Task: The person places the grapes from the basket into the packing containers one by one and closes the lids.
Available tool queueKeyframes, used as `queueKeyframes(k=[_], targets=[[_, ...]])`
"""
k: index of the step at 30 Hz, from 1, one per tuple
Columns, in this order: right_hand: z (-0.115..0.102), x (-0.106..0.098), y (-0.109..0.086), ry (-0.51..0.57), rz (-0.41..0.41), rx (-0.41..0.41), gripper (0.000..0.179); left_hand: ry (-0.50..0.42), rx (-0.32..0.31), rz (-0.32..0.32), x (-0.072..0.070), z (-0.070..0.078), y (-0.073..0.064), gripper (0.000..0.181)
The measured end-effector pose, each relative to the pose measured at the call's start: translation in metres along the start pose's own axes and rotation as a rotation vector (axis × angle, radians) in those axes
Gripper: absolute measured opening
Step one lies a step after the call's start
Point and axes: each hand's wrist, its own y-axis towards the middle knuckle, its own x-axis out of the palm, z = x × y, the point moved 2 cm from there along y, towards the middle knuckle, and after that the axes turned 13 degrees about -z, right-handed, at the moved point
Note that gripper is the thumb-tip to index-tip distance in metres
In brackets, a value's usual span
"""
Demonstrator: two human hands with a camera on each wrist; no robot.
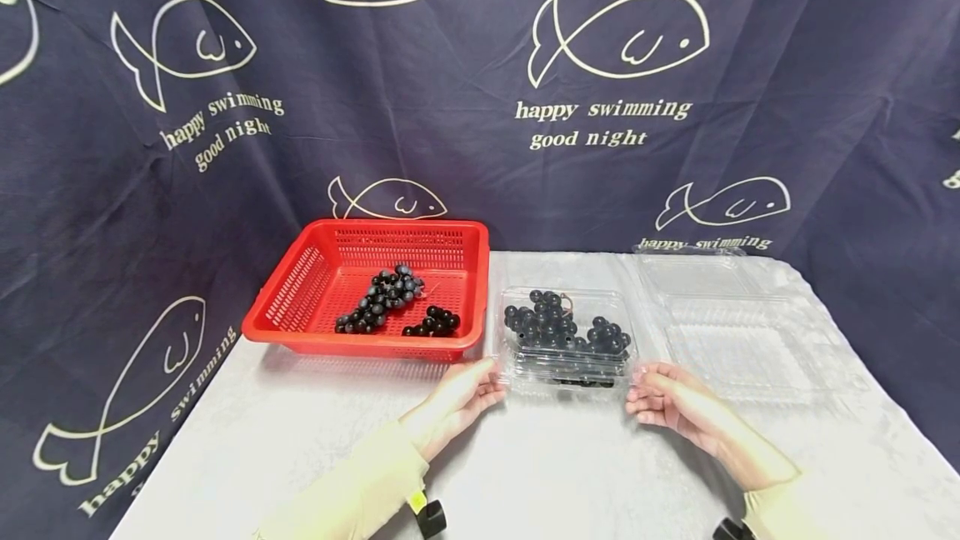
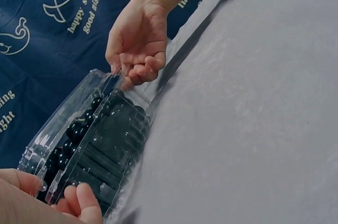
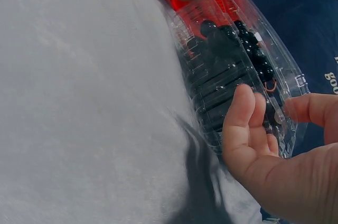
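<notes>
A clear plastic clamshell box (image 1: 573, 365) with bunches of black grapes (image 1: 546, 322) inside stands on the table between both hands. Its transparent lid (image 3: 269, 49) lies over the fruit, with a thin brown stem showing through. At the box's front left corner my left hand (image 1: 462, 398) pinches the rim between thumb and fingers. Opposite it, my right hand (image 1: 678, 402) pinches the front right corner the same way. In the right wrist view the right thumb lies on the lid side and the curled fingers on the base side. Whether the lid is fully latched I cannot tell.
Left of the box sits a red perforated basket (image 1: 315, 342) holding a longer grape bunch (image 1: 382, 298) and a small one (image 1: 432, 322). To the right lies an open clear plastic container (image 1: 738, 357). A dark blue fish-print curtain (image 1: 465, 132) hangs behind the white-covered table (image 1: 555, 473).
</notes>
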Motion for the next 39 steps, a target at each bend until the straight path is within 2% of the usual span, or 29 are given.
queueKeyframes(k=[4,10,21,36,39], targets=[[0.0009,0.0004,-0.0002,0.027,-0.017,0.006,0.009,-0.005,-0.018,-0.020,0.0001,-0.0014,0.0020,0.005],[0.0003,0.0014,0.0002,0.049,-0.016,-0.007,0.009,-0.005,-0.007,-0.011,0.0005,-0.0034,0.0031,0.003],[0.0024,0.0027,0.0001,0.077,-0.023,-0.031,0.008,0.071,0.020,-0.013,0.0003,-0.0040,0.0028,0.010],[0.0049,0.0020,-0.0010,-0.013,0.029,-0.024,0.006,0.120,0.027,-0.028,-0.0001,-0.0062,0.0046,0.033],[0.0044,0.0015,-0.0013,-0.040,0.040,-0.016,0.006,0.114,0.022,-0.027,-0.0015,-0.0059,0.0051,0.030]])
